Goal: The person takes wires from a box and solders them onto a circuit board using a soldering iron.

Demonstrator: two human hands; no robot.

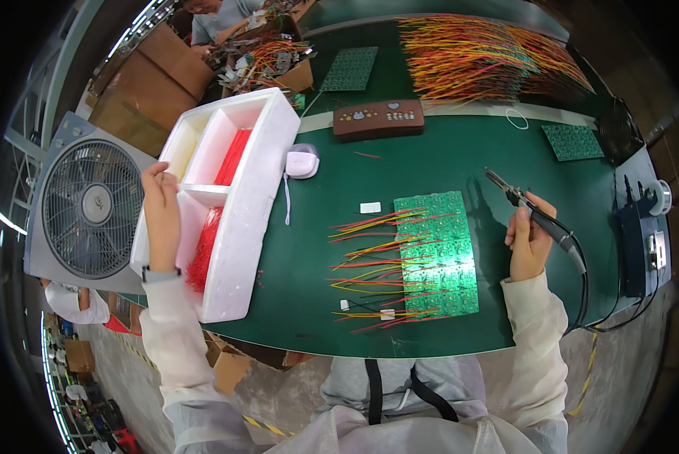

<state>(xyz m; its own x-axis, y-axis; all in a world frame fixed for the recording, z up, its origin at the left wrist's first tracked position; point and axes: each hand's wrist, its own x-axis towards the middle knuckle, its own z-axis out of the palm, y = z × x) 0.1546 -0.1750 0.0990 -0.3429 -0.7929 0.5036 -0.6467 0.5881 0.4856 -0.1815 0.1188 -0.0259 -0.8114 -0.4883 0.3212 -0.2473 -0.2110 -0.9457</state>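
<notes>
Right grip (531, 236) on soldering iron (540, 216), green table (309, 242), workshop floor

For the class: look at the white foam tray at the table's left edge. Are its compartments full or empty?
Partly filled. The white foam tray holds red wires in two compartments; the small far-left compartment shows none. The left hand rests on its rim.

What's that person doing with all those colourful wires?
A person sits at a green table. Their left hand reaches into a white foam tray holding bundles of thin red wires. Their right hand grips a black corded soldering iron, tip raised off the table. Between the hands lies a green circuit board panel with red and yellow wires sticking out of its left side.
</notes>
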